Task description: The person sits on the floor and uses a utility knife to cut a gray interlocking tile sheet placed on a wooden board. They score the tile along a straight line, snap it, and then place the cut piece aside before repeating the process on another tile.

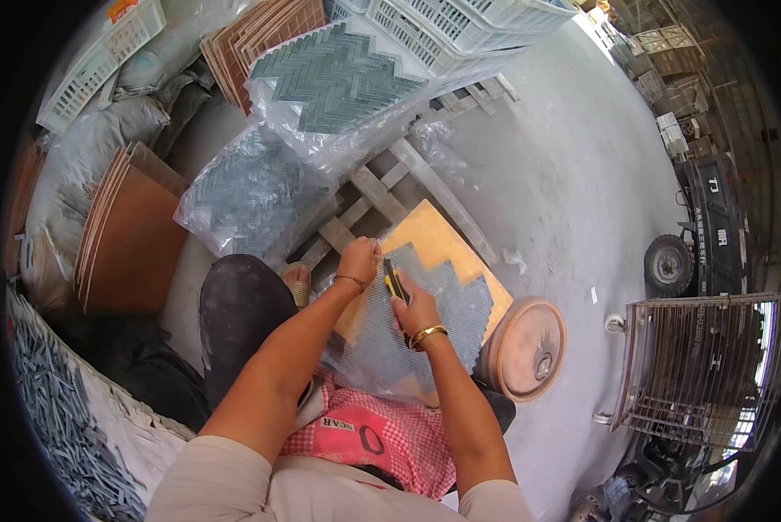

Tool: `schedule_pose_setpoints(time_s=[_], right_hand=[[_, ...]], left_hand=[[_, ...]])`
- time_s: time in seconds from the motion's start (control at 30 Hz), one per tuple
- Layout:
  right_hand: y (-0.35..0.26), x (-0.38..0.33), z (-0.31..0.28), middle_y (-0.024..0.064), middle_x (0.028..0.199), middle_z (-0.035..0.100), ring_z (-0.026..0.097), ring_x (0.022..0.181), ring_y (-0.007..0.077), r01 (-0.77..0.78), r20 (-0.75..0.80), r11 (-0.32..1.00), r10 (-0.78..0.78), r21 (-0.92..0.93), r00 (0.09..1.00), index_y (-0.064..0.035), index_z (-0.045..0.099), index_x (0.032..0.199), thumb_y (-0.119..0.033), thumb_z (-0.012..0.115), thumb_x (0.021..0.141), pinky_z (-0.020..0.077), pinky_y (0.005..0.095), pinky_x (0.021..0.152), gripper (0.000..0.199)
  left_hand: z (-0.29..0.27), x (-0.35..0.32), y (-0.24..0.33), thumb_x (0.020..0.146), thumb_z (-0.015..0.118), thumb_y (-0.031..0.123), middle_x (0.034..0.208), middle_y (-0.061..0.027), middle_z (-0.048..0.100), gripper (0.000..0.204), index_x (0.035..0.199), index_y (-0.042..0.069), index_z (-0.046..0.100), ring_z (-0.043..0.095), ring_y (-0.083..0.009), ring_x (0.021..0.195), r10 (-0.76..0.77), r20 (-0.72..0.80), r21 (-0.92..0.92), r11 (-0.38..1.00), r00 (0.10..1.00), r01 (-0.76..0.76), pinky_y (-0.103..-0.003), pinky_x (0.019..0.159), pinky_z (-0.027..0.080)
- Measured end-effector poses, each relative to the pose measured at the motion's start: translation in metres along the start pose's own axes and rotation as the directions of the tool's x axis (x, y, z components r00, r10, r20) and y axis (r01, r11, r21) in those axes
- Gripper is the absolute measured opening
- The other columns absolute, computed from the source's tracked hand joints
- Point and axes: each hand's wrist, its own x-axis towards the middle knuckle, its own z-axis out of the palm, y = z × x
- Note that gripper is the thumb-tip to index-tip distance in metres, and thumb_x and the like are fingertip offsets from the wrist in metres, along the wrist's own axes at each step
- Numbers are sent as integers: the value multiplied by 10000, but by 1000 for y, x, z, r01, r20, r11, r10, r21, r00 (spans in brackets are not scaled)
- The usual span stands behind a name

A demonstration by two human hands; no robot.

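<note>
A mesh-backed mosaic tile sheet (442, 304) with a zigzag edge lies face down on a yellow board (438, 233) over my lap. My right hand (418, 311) is closed around a yellow and black utility knife (394, 280), its tip pointing to the sheet's far left edge. Just left of the knife tip, my left hand (359, 260) is closed in a pinch at that edge. What sits between its fingertips is too small to make out; it may be mesh. Loose clear plastic shows around the sheet's near side.
Plastic-wrapped stacks of green herringbone tile sheets (338, 78) and a wooden pallet (434, 187) lie ahead. Brown boards (134, 235) lean at left, above loose tile strips (77, 426). White crates (460, 39) stand at the back. A round-lidded drum (529, 344) and a wire cart (699, 365) are right.
</note>
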Motion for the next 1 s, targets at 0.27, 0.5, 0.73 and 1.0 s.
schedule_pose_setpoints(time_s=[0.27,0.5,0.73,1.0], right_hand=[[-1,5,14,78,560,532,520,415,136,1,-49,996,3,95,999,-95,348,1262,-29,490,765,440,270,416,521],[-9,-9,-6,53,555,532,511,412,113,-31,-39,993,36,114,999,-100,353,1264,-36,500,769,431,251,398,520],[13,3,-13,142,698,590,570,576,261,178,-171,979,-193,-101,966,-147,364,1254,-89,528,756,468,354,558,528],[-4,-4,-12,197,852,580,547,778,381,92,-48,869,-132,-487,990,-217,336,1260,-156,551,746,445,438,696,561]], left_hand=[[2,2,-2,663,550,37,720,-136,519,35,681,39,519,516,-316,707,1,13,-88,996,1000,0,-380,624,414],[-9,-2,7,657,524,25,714,-148,511,33,685,42,522,515,-321,721,-16,39,-147,989,999,21,-382,639,413],[-15,-7,17,641,530,40,712,-164,508,43,684,41,534,517,-328,728,-77,103,-50,995,992,83,-386,646,416],[-6,-11,15,661,531,29,752,-146,531,39,688,57,527,530,-325,743,-55,14,126,991,998,53,-399,660,418]])
